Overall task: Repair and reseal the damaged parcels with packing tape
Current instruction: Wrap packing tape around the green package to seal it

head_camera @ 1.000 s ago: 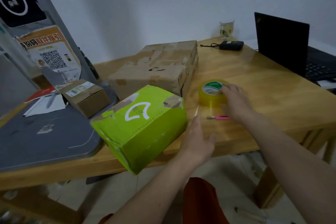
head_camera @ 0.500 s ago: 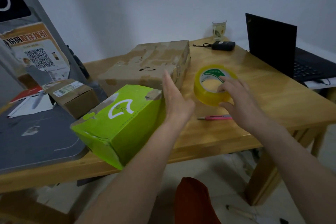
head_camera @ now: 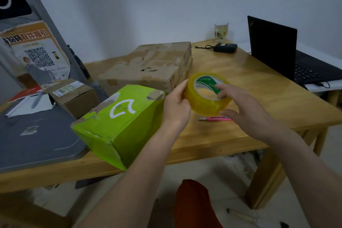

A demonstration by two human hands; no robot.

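Observation:
A roll of yellowish packing tape (head_camera: 203,101) with a green-and-white core label is lifted above the wooden table (head_camera: 259,98). My right hand (head_camera: 242,105) grips it, fingers in the core and thumb under the rim. My left hand (head_camera: 176,104) holds the roll's left side. A bright green parcel (head_camera: 118,122) with torn corners lies tilted at the table's front edge, just left of my left hand. Behind it sits a large worn brown carton (head_camera: 148,68). A small brown labelled box (head_camera: 74,94) rests at the left.
A pink utility knife (head_camera: 215,118) lies on the table under the roll. At the back stand a glass cup (head_camera: 221,32), a black adapter (head_camera: 224,47) and an open laptop (head_camera: 277,50). A grey board (head_camera: 37,135) and papers cover the left end.
My right hand lifted the tape roll off the table toward me. My left hand left the green parcel's side and came up to the roll.

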